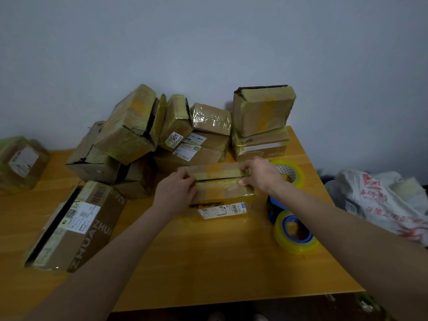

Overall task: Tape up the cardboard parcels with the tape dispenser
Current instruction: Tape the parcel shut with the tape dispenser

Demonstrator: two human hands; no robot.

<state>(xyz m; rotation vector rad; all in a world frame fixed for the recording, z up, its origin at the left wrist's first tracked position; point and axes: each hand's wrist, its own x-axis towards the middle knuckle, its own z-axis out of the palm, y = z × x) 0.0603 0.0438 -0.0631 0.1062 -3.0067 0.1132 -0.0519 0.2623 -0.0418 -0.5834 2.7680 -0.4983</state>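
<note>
– Well, what's nearest on the table (208,262)?
– Blue tape dispenser (290,222) w/ clear roll, lying just R of the centre parcel (220,193), nobody holding it. Long ZHUA box (76,225) on the L.
– Hands?
– Both on that parcel. Left hand (176,191) fingers are curled on its L end, right hand (259,174) pinches the R end. Flap seam's gaping.
– Behind?
– Spare tape roll (288,171), then a pile of taped parcels (129,128) by the wall.

We find one parcel (220,195) on the table (208,262), left hand (176,189) gripping its left end, right hand (260,174) its right. Heaped parcels (129,130) lie behind it; the tape dispenser (293,230) sits right of it, a spare tape roll (290,172) behind that.
</note>
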